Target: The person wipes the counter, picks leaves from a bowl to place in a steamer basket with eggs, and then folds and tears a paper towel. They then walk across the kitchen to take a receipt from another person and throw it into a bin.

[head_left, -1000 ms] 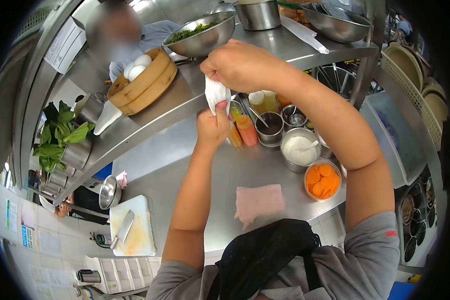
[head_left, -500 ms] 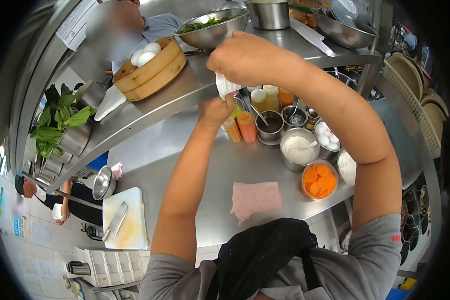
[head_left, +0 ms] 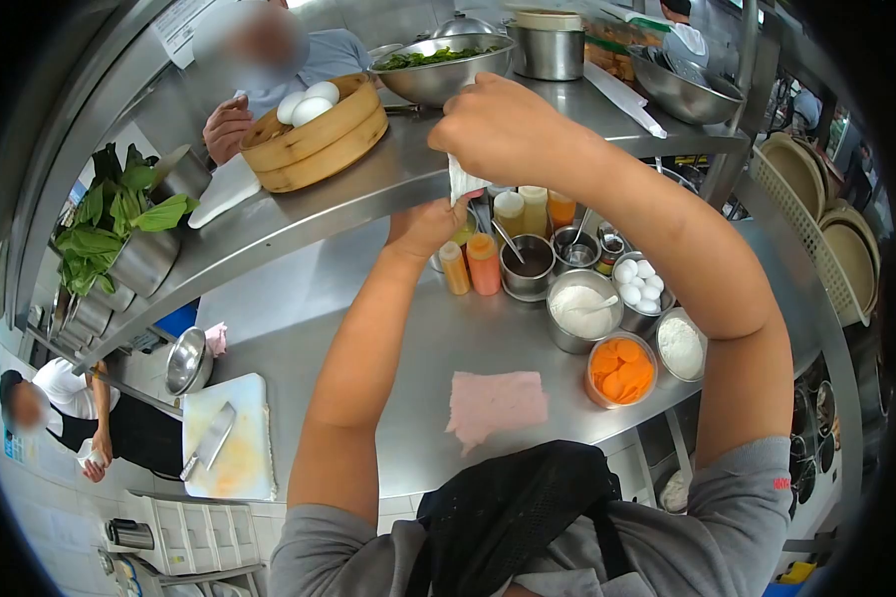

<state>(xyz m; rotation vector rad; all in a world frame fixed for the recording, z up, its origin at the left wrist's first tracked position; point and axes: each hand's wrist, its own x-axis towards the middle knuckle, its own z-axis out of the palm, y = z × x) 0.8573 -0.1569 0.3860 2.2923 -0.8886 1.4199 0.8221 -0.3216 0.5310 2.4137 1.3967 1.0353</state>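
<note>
My right hand (head_left: 490, 124) is closed in a fist at the front edge of the steel shelf (head_left: 408, 179). A white cloth-like piece (head_left: 462, 182) hangs from it, bunched up. Just below, my left hand (head_left: 420, 227) is closed around the lower end of this piece; some of its fingers are hidden. Close to my left hand stand squeeze bottles (head_left: 484, 264) with orange and yellow contents. A steel pot of dark sauce (head_left: 529, 261) with a spoon is beside them. On the counter, nearer to me, lies a pink cloth (head_left: 498, 406).
Carrot slices (head_left: 621, 370), white powder (head_left: 582, 310) and white eggs (head_left: 639, 284) stand in containers at right. A cleaver (head_left: 214, 433) rests on the cutting board (head_left: 254, 468). The shelf bears a bamboo steamer (head_left: 319, 149) and a bowl of greens (head_left: 443, 80). Co-workers stand beyond the shelf and at left.
My view has shifted slightly, so the shelf and counter sit differently. Both hands still grip the white piece. The co-worker's hand behind the steamer has come into view.
</note>
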